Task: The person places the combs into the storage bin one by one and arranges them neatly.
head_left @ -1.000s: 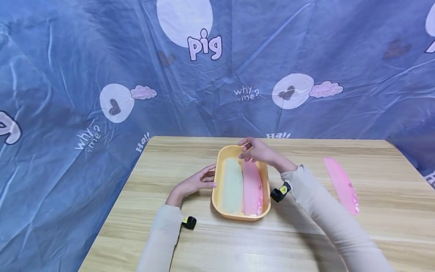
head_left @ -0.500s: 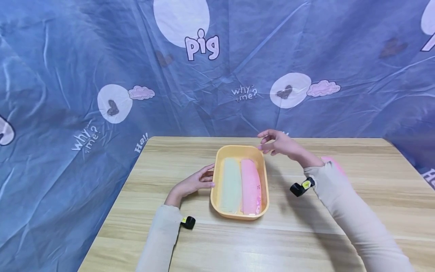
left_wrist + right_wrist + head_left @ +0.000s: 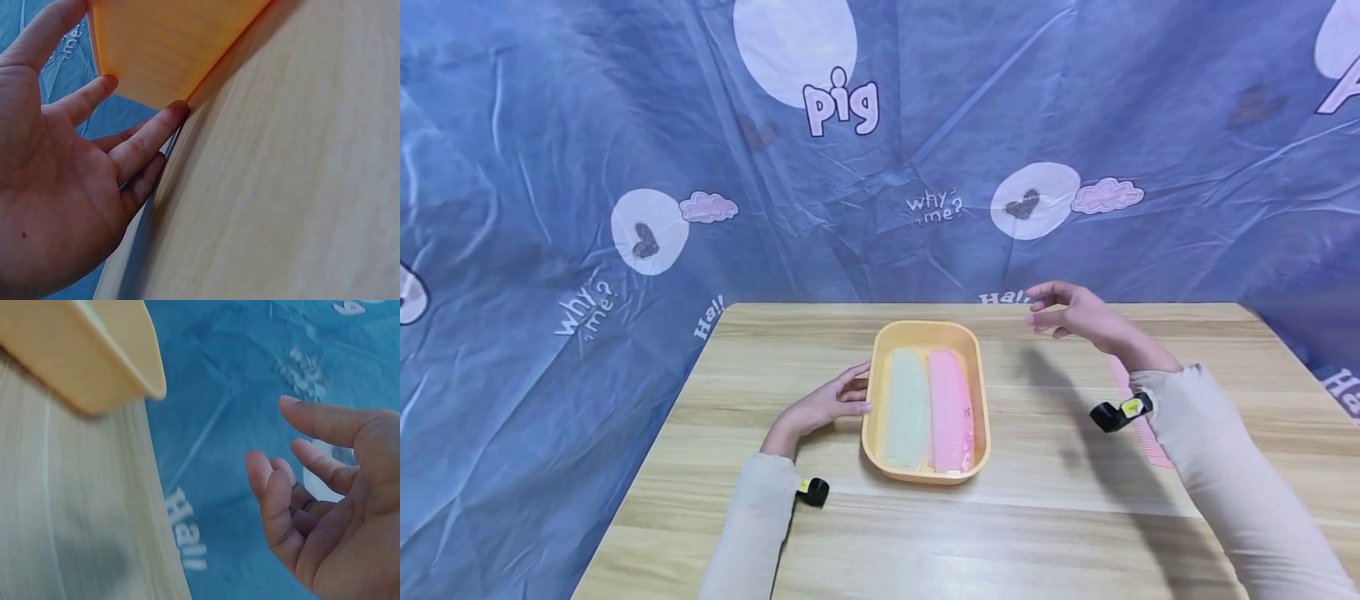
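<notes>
A yellow plastic tray (image 3: 886, 463) stands on the table, holding a pale green comb (image 3: 907, 408) on its left and a pink comb (image 3: 950, 408) beside it. My left hand (image 3: 823, 404) rests against the tray's left wall; in the left wrist view the fingertips (image 3: 178, 110) touch the orange-lit side of the tray, fingers spread. To the right of the tray, my right hand (image 3: 1078, 318) hovers above the table's far part with loosely bent fingers and nothing in them. Under the right forearm lies another pink comb (image 3: 1142, 417), partly hidden by the sleeve.
The wooden table (image 3: 1030, 533) ends at a far edge just behind the tray. A blue printed cloth (image 3: 880, 242) hangs behind and beside it. Each wrist carries a small black camera (image 3: 814, 492).
My right hand has moved away from over the pink comb in the tray, to the right and slightly up, fingers empty. The left hand keeps its place at the tray.
</notes>
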`<state>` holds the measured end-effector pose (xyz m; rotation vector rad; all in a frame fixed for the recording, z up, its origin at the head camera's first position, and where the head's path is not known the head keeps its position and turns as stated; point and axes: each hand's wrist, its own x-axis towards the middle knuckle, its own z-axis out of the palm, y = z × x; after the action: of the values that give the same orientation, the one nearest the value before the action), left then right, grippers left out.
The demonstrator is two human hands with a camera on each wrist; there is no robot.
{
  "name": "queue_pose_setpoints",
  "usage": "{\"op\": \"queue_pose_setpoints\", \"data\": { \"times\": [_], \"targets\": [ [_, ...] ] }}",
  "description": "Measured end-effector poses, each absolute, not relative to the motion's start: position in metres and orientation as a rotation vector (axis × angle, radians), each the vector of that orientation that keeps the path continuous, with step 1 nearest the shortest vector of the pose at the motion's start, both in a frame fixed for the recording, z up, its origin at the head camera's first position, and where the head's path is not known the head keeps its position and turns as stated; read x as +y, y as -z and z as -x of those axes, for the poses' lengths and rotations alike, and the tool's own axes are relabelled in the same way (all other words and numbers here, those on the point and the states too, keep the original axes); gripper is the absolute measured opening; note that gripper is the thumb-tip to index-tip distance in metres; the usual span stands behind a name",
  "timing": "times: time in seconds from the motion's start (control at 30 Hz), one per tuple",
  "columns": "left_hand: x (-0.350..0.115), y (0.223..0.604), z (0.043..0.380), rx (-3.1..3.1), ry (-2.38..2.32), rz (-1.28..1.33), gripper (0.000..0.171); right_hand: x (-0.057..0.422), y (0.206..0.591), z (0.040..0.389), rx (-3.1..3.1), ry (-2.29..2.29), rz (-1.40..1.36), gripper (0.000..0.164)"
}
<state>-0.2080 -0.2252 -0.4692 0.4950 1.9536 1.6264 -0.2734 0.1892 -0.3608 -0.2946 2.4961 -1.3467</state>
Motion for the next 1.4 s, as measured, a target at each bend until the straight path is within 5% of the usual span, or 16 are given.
{"op": "queue_pose_setpoints", "data": {
  "times": [0.43,1.0,1.23,1.4],
  "targets": [
    [-0.224,0.474,0.210,1.980,-1.623,-0.508,0.080,0.255,0.388,0.272,2.554,1.352,0.325,0.034],
    [-0.224,0.471,0.209,1.979,-1.617,-0.497,0.081,0.318,0.414,0.271,2.668,1.232,0.297,0.032],
    [-0.225,0.472,0.209,1.961,-1.615,-0.502,0.082,0.331,0.422,0.267,2.715,1.052,0.232,0.062],
    [-0.226,0.474,0.210,1.970,-1.621,-0.506,0.082,0.339,0.427,0.266,2.693,0.980,0.230,0.069]
  ]
}}
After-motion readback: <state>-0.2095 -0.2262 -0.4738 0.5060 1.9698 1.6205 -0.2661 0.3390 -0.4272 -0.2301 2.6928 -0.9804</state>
